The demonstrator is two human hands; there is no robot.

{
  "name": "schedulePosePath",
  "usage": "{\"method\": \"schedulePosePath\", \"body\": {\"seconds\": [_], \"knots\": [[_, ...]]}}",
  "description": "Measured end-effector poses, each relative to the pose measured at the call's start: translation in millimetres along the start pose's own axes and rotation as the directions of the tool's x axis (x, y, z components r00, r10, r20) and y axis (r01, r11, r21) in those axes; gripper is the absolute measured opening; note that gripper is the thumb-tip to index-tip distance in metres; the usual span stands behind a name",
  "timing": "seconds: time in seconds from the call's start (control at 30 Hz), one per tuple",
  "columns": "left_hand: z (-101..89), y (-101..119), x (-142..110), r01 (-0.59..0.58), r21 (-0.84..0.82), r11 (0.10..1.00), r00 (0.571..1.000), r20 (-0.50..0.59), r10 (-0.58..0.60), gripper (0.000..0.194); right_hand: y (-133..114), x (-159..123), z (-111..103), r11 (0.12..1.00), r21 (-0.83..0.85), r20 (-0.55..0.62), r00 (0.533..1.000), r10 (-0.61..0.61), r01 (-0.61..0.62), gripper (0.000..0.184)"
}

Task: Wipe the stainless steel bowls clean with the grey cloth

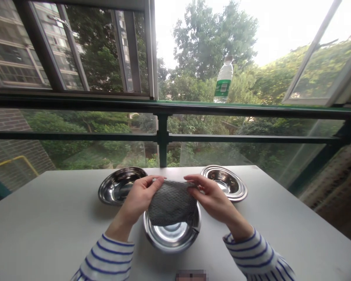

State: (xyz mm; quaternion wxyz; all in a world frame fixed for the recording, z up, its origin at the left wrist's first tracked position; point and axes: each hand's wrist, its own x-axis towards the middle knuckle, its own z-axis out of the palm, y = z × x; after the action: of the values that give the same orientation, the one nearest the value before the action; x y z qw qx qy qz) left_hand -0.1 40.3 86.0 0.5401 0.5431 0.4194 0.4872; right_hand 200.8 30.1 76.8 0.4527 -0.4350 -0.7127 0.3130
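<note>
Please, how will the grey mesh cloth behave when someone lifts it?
Probably floppy: the grey mesh cloth sags between the left hand and right hand. Likely light too: only their fingers hold it up.

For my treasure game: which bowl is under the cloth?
Find the white table by the window. Three steel bowls sit on it. Yours is the bowl closest to the person, the only one under the gray cloth.
</note>
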Motion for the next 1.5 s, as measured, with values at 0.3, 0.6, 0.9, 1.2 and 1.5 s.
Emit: {"method": "schedulePosePath", "body": {"seconds": [0.3,0.6,0.9,1.2,1.5], "knots": [[5.2,6,-5,0.097,-0.050,0.994,0.988,0.128,-0.090,0.050,12,4,-3,0.998,0.056,-0.168,0.986,-0.018,0.028,0.029],[-1.8,-9,6,-0.036,0.302,0.953,0.995,-0.080,0.063,0.018,-3,-3,-4,0.927,-0.146,-0.117,0.924,-0.364,0.347,0.017],[-1.6,4,-1,0.060,-0.343,0.937,0.998,0.019,-0.057,0.028,-16,-9,0,0.827,-0.221,0.327,0.838,-0.436,0.517,0.026],[1.8,6,-10,-0.003,-0.046,0.999,0.990,0.144,0.010,0.044,-4,-5,4,0.946,-0.273,-0.095,0.973,-0.208,0.175,0.050],[-11.2,16,-12,0.082,0.038,0.996,0.972,0.219,-0.088,0.057,8,2,-10,0.992,-0.117,0.167,0.984,0.057,-0.038,0.021]]}}
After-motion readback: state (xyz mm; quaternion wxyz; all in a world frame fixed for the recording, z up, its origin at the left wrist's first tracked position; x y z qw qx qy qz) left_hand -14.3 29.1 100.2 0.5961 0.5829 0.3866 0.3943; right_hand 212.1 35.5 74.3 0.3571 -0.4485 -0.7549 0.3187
